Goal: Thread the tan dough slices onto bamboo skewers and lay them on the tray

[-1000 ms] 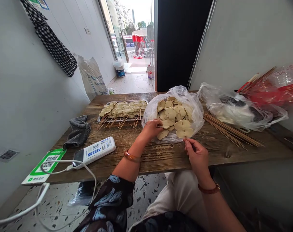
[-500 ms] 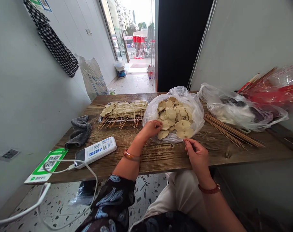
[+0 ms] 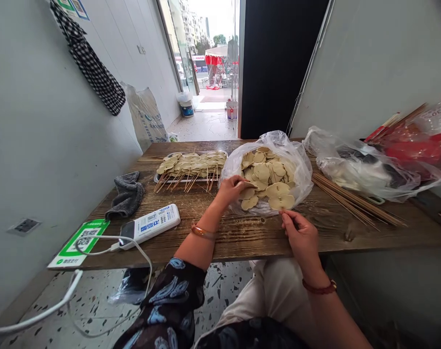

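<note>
My left hand (image 3: 232,190) is closed in a pinch on a thin, pale potato slice (image 3: 248,184) at the left side of an open clear plastic bag (image 3: 303,167). Many loose potato slices (image 3: 262,170) lie heaped in that bag. My right hand (image 3: 301,232) pinches the near end of a skewer, mostly hidden by two potato slices (image 3: 281,201) threaded flat along it over the bag's front edge. Left of the bag, a metal tray (image 3: 156,178) holds rows of skewered slices (image 3: 193,164), their bare sticks pointing toward me.
Loose bamboo skewers (image 3: 354,201) lie right of the bag, near another plastic bag (image 3: 369,169) and red packaging (image 3: 413,148). A grey cloth (image 3: 124,194), a white power bank (image 3: 155,225) with a cable, and a green QR card (image 3: 78,245) occupy the table's left side.
My left hand has lifted a slice slightly from the heap, its edge now tilted up. My right hand keeps its hold on the skewer. The whole view has shifted a little.
</note>
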`<action>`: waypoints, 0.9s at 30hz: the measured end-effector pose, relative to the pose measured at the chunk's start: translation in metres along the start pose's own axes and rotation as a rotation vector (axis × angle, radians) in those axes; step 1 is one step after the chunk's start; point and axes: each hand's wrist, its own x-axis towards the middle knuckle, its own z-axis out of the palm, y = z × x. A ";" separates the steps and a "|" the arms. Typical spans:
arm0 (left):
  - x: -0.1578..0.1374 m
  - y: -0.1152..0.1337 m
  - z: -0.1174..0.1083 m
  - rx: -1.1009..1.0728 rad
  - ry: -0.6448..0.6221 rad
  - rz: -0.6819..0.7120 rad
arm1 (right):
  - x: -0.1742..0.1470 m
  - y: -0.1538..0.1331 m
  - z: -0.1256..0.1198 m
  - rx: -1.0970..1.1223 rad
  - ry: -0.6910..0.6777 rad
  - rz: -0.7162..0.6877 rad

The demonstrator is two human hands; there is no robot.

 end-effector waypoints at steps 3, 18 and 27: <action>-0.002 0.003 -0.006 -0.368 0.002 -0.116 | 0.000 0.000 -0.001 0.017 -0.047 0.008; -0.005 0.013 -0.009 -0.953 0.013 -0.222 | 0.000 -0.007 -0.008 -0.096 -0.354 -0.096; -0.003 0.014 -0.012 -0.943 0.141 -0.165 | 0.001 -0.007 -0.006 -0.190 -0.364 -0.195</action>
